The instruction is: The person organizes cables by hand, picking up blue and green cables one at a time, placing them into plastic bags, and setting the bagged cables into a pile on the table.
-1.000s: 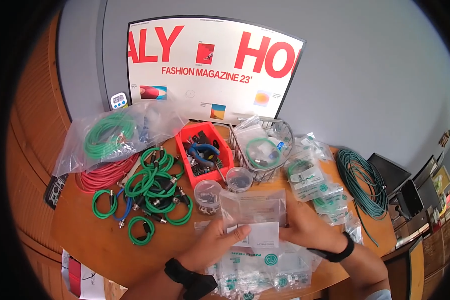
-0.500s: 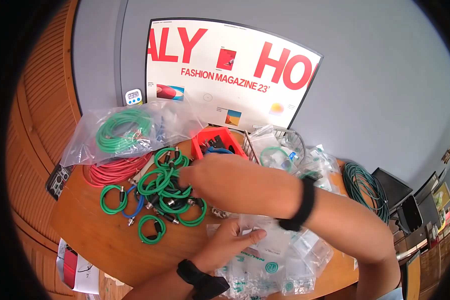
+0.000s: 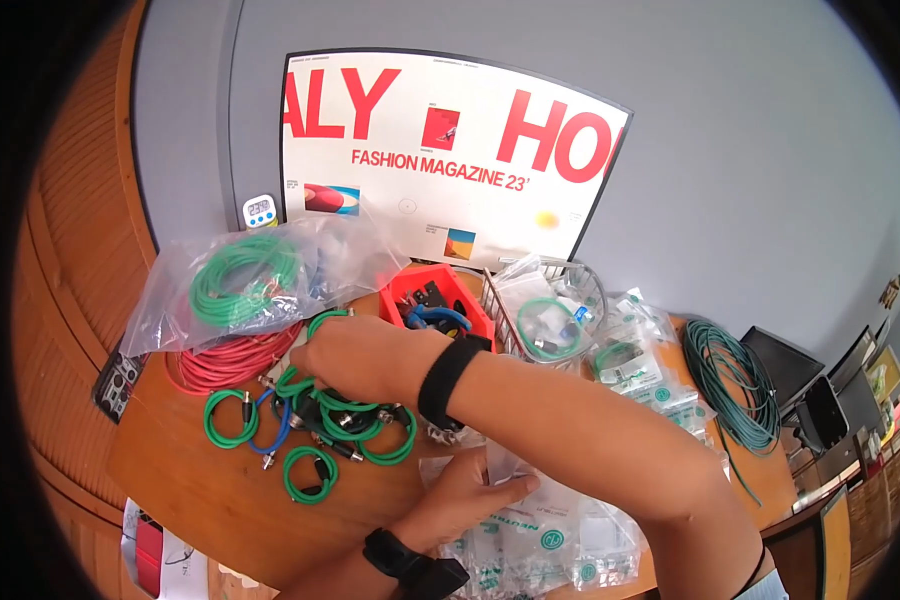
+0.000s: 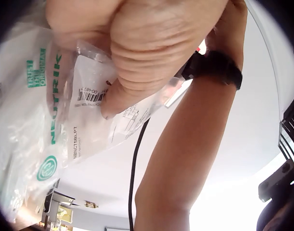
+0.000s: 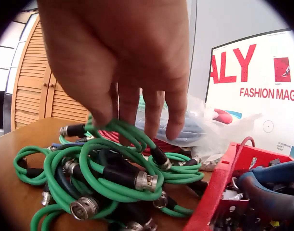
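Note:
My right hand (image 3: pixel 365 352) reaches across to the cable pile on the left of the table. In the right wrist view its thumb and fingers pinch a coiled green cable (image 5: pixel 130 134) with black-sleeved metal connectors. Below it lie more green cable coils (image 5: pixel 50 178), loosely stacked. My left hand (image 3: pixel 467 492) stays near the front edge, gripping a clear plastic bag (image 4: pixel 91 122) with its thumb across the white printed label. Beneath that hand spread several flat clear bags (image 3: pixel 515 550) with green print.
A red bin (image 3: pixel 483 325) of tools and a wire basket (image 3: pixel 510 340) stand behind. Bagged green cable (image 3: pixel 245 280) and red cable (image 3: pixel 235 362) lie at the left. More packets (image 3: pixel 635 375) and a dark green coil (image 3: pixel 735 390) are at right. A monitor (image 3: pixel 450 150) stands at the back.
My right hand has left the clear bag and swung left over the table to the green cables, where it now pinches one. The left hand keeps its hold on the bag.

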The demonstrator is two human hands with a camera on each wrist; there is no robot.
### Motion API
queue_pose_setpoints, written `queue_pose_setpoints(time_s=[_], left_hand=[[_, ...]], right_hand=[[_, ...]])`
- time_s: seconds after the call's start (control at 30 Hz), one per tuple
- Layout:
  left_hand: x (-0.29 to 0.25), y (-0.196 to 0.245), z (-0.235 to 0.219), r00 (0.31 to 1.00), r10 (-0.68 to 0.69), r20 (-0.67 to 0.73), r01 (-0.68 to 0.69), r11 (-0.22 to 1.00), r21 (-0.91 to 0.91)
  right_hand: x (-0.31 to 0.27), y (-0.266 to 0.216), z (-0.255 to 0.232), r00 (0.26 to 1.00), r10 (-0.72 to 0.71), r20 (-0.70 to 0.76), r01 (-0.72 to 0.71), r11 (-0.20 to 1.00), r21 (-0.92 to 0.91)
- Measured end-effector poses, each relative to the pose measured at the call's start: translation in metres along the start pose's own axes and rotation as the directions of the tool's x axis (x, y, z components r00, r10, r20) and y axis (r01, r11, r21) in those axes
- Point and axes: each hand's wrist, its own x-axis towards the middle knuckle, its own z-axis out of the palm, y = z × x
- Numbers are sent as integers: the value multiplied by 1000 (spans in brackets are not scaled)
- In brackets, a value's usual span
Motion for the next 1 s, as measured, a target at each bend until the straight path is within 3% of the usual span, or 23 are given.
queue_pose_setpoints(time_s=[0.07, 0.1, 0.2, 0.23, 0.27, 0.3, 0.43, 0.5, 0.63, 0.67, 0.7, 0.77, 0.8, 0.87, 1.0], left_hand=[[1, -7, -6, 999, -35, -4, 36, 998, 42], [1, -9, -8, 998, -68, -15, 69, 995, 72], [-1, -1, -8, 998, -58, -24, 60, 988, 144], [0, 0, -8, 998, -58, -20, 60, 988, 144], [0, 0, -8, 997, -68, -42, 72, 993, 93], [-1, 0, -8, 995, -82, -64, 85, 995, 43], [0, 3, -6, 991, -54, -124, 43, 995, -89], [2, 11, -4, 994, 16, -105, -35, 984, -175], [1, 14, 7, 989, -31, -146, -3, 974, -229], [1, 8, 1, 990, -43, -135, 15, 980, -198], [1, 8, 1, 991, -49, -126, 24, 981, -194], [2, 9, 2, 985, -70, -160, 45, 988, -150], [2, 9, 1, 986, -73, -153, 50, 988, -147], [1, 7, 0, 981, -79, -175, 47, 983, -178], [1, 9, -2, 981, -64, -185, 26, 979, -203]], right_hand=[[-8, 1, -8, 977, 39, -211, 14, 970, 244], [-13, 5, -15, 948, 40, -317, 45, 966, 256], [-52, 6, -57, 796, 167, -582, 100, 912, 398], [-73, 1, -73, 796, 318, -515, -13, 860, 510], [-94, 5, -78, 761, 315, -568, 38, 851, 523], [-121, -11, -93, 745, 441, -500, -75, 800, 595], [-220, -23, -80, 509, 684, -523, -46, 628, 777], [-260, -28, -66, 480, 760, -438, 3, 498, 867], [-302, -54, -49, 546, 829, -120, -389, 378, 840], [-302, -62, -51, 554, 830, -69, -505, 401, 765], [-310, -62, -41, 592, 805, -33, -512, 408, 756], [-310, -65, -32, 685, 721, -106, -479, 555, 680], [-307, -66, -30, 679, 726, -110, -480, 553, 681], [-302, -67, -28, 700, 682, -211, -464, 659, 592], [-302, -55, -26, 700, 673, -241, -429, 665, 611]])
